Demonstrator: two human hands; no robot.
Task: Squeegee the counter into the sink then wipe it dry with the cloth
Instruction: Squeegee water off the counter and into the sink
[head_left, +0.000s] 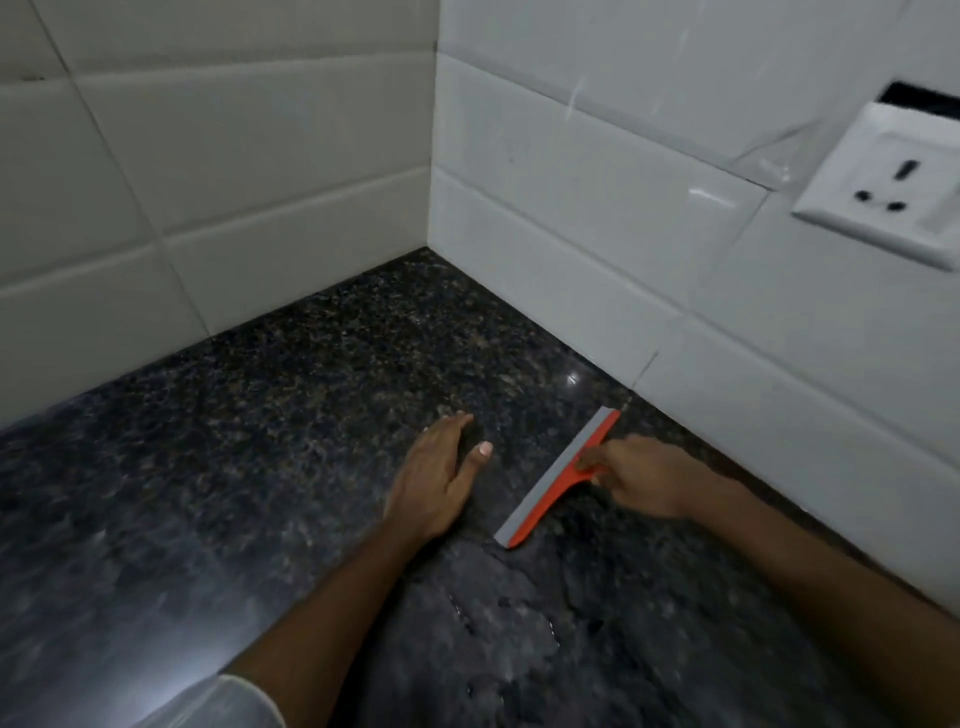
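Note:
An orange squeegee (545, 488) with a grey rubber blade lies edge-down on the dark speckled granite counter (270, 415), its far end close to the right wall. My right hand (636, 475) grips its handle from the right side. My left hand (439, 475) rests flat on the counter just left of the blade, fingers together and thumb out, holding nothing. A film of water with droplets (509, 613) spreads over the counter between my forearms. No sink and no cloth are in view.
White tiled walls (234, 182) meet in a corner behind the counter. A white wall socket (883, 192) sits on the right wall above the counter, with a dark opening above it. The counter stretches left and toward me.

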